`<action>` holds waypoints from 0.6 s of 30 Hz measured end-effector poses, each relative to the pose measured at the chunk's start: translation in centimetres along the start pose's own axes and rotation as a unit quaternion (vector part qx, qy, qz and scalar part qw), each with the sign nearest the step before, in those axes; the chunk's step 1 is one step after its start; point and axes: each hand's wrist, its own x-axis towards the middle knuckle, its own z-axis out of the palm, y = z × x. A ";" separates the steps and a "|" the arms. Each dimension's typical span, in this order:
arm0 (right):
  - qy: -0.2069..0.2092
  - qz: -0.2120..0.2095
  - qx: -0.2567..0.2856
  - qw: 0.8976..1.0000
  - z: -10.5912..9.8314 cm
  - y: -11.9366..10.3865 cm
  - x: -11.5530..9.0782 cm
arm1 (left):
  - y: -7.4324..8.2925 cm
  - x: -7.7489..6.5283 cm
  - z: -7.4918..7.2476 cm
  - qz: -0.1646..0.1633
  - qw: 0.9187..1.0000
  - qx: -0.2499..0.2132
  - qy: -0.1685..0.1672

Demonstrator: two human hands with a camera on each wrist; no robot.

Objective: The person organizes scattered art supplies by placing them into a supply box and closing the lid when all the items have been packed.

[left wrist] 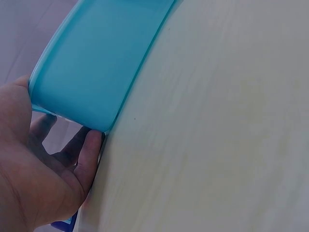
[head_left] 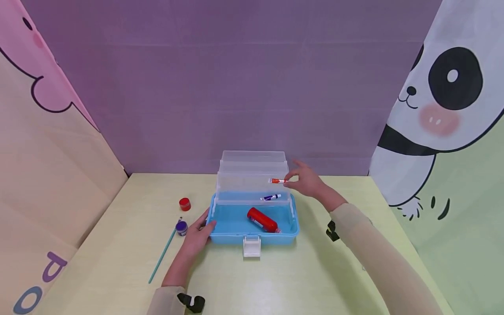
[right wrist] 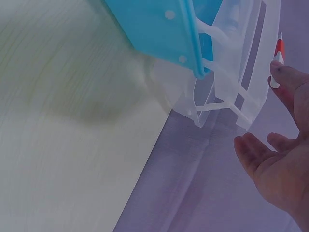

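Observation:
A blue plastic box [head_left: 232,239] with fold-out clear trays [head_left: 236,179] stands on the table, its white latch [head_left: 252,247] facing the front. At its left front corner my left hand [head_left: 198,238] grips the wall, thumb over the rim and fingers outside, as the left wrist view also shows. My right hand [head_left: 309,181] pinches a small red-and-white paint tube [head_left: 277,180] between thumb and index finger, above the trays' right side; its other fingers are spread. A purple-and-white tube [head_left: 271,197] lies in the lowest tray. Inside the box rests a red bottle [head_left: 263,220] on its side.
Left of the box are a red-lidded jar [head_left: 184,204] and a purple-lidded jar [head_left: 181,227], the latter close by my left hand. A thin teal paintbrush [head_left: 163,256] lies beside them. Behind the table hangs a purple cloth wall [head_left: 244,87].

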 end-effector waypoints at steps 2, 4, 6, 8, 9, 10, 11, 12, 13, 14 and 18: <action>-0.001 0.003 0.003 1.000 0.0 -0.1 0.0 | -0.1 0.1 0.1 -0.003 1.000 -0.003 -0.001; 0.000 0.004 0.005 1.000 0.1 -0.2 0.0 | -0.1 0.2 0.1 -0.002 1.000 -0.003 0.000; 0.001 0.005 0.007 1.000 0.1 -0.2 0.0 | -0.1 0.2 0.2 0.000 1.000 0.000 0.003; 0.002 0.005 0.009 1.000 0.2 -0.3 0.0 | -0.1 0.3 0.2 -0.001 1.000 0.002 0.006; 0.003 0.005 0.011 1.000 0.3 -0.2 0.1 | 0.0 0.3 0.2 -0.001 1.000 0.003 0.007; 0.003 0.006 0.013 1.000 0.3 -0.2 0.1 | 0.0 0.3 0.2 0.000 1.000 0.004 0.006; 0.004 0.006 0.013 1.000 0.4 -0.3 0.1 | 0.0 0.3 0.2 -0.001 1.000 0.004 0.005; 0.006 0.006 0.014 1.000 0.5 -0.3 0.2 | 0.0 0.3 0.2 -0.001 1.000 0.005 0.005; 0.008 0.003 0.014 1.000 0.5 -0.4 0.2 | 0.0 0.3 0.2 -0.001 1.000 0.004 0.005; 0.010 -0.001 0.013 1.000 0.5 -0.5 0.3 | 0.0 0.2 0.2 -0.002 1.000 0.005 0.005; 0.019 -0.020 0.014 1.000 0.6 -1.0 0.4 | 0.0 0.2 0.2 -0.004 1.000 0.008 0.005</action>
